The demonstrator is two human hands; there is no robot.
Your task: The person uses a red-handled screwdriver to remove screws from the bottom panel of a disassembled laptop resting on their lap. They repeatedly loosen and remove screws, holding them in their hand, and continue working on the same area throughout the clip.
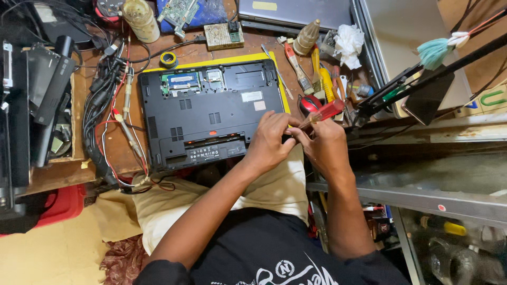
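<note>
A black laptop (pixel 206 113) lies upside down on a yellow mat (pixel 264 58), its memory bay cover off and the battery slot bare. My right hand (pixel 325 145) grips a red-handled screwdriver (pixel 325 112) at the laptop's near right corner. My left hand (pixel 272 137) sits against that corner, fingers pinched at the screwdriver's tip. What the fingertips hold is hidden.
A bundle of black and red cables (pixel 108 121) lies left of the laptop. Brushes, a yellow-handled tool (pixel 327 84) and a red mouse (pixel 308 104) crowd the right. A tape roll (pixel 169 59), circuit board (pixel 223 35) and bottle (pixel 141 20) sit behind. A metal shelf (pixel 422 198) runs right.
</note>
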